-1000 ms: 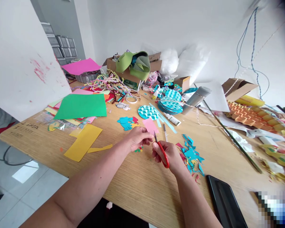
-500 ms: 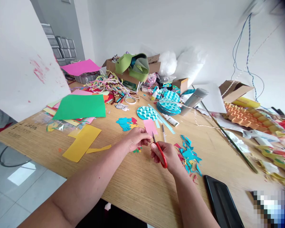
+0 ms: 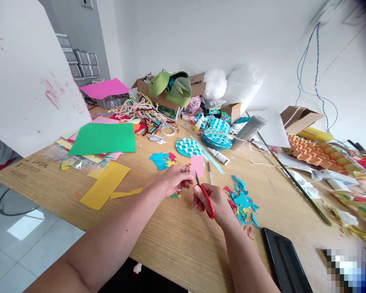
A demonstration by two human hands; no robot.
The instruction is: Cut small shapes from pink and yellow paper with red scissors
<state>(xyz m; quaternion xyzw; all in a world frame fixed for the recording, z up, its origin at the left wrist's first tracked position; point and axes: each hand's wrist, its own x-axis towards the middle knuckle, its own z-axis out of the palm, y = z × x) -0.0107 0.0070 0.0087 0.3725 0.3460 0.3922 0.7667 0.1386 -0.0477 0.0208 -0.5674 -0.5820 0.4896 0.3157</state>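
Between thumb and fingers, my left hand (image 3: pixel 178 179) pinches a small pink piece of paper (image 3: pixel 197 164) near its lower edge. My right hand (image 3: pixel 212 200) grips red-handled scissors (image 3: pixel 208 200), their blades pointing up at the paper's lower part. The blades look nearly closed, and whether they are in the paper I cannot tell. Under my left hand lie several tiny coloured dots (image 3: pixel 177 194). Just beyond it are blue fish-shaped cutouts (image 3: pixel 159 160). A pen (image 3: pixel 210 173) lies beside the pink paper, and blue paper scraps (image 3: pixel 243 199) are scattered right of my right hand.
Yellow paper (image 3: pixel 105 186) and a green sheet (image 3: pixel 105 139) lie on the left. Farther back are a turquoise patterned disc (image 3: pixel 187 147), a glue tube (image 3: pixel 219 156) and a grey bottle (image 3: pixel 249 132). A black phone (image 3: pixel 286 260) rests front right, near a long green stick (image 3: pixel 305 197).
The pink paper has turned more upright and shifted slightly right in my left hand. My right hand and the scissors have hardly moved.
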